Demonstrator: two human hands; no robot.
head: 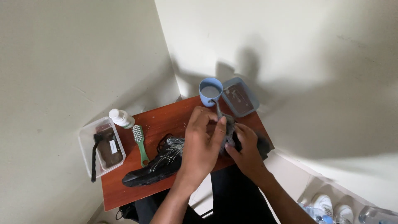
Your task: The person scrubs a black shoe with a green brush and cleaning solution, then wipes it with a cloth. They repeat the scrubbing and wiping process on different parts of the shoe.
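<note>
Shoe (155,164), black, lies on its side at the bench's (120,195) near edge, left of our hands. Left hand (202,145) curls around a grey cloth (229,135); right hand (247,149) pinches the same cloth from the other side. Green brush (140,143) beside the shoe. Farther back: white bottle (121,118), blue cup (210,92), grey tray (240,97).

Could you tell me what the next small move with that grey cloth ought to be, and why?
Probably bring the grey cloth, pinched between the left hand and right hand, down onto the black shoe. White foam shows on its laces, and the cloth sits above the table, clear of the shoe.
</note>
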